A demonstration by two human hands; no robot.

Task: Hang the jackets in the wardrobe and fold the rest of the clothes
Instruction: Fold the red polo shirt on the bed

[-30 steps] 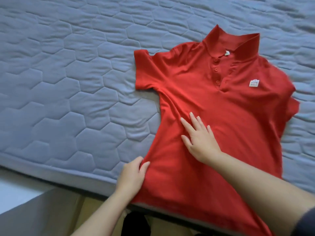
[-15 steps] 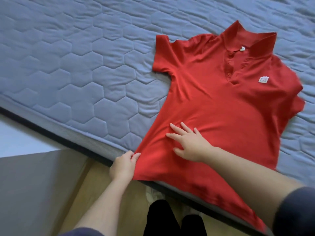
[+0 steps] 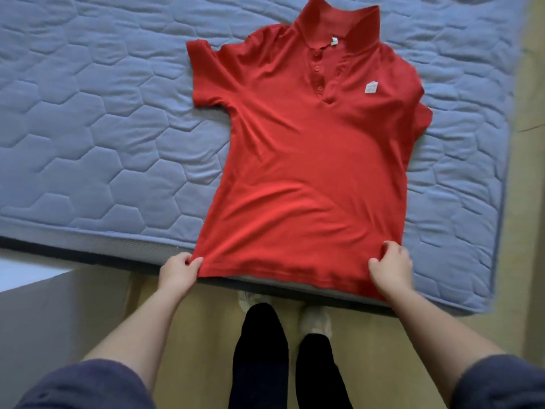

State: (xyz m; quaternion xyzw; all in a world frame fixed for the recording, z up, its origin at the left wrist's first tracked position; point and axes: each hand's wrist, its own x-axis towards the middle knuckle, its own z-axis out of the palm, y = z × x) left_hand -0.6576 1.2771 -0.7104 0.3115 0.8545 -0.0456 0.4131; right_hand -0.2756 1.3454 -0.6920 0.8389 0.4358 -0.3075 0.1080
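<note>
A red polo shirt point(image 3: 306, 160) lies face up on the blue quilted mattress point(image 3: 88, 128), collar at the far end, hem at the near edge. Its left sleeve is spread out; the right sleeve is tucked under at the side. My left hand point(image 3: 178, 270) pinches the hem's left corner. My right hand point(image 3: 390, 268) grips the hem's right corner. Both hands sit at the mattress edge, with the hem stretched between them.
The mattress edge point(image 3: 88, 246) runs across in front of me. Below it are a tan floor point(image 3: 206, 335), my dark trouser legs point(image 3: 259, 349) and light shoes. A grey surface point(image 3: 44, 314) stands at the lower left. Floor shows along the right side.
My right hand left the middle of the shirt and took hold of the hem's right corner. The left hand kept its corner. The view swung to face the shirt squarely.
</note>
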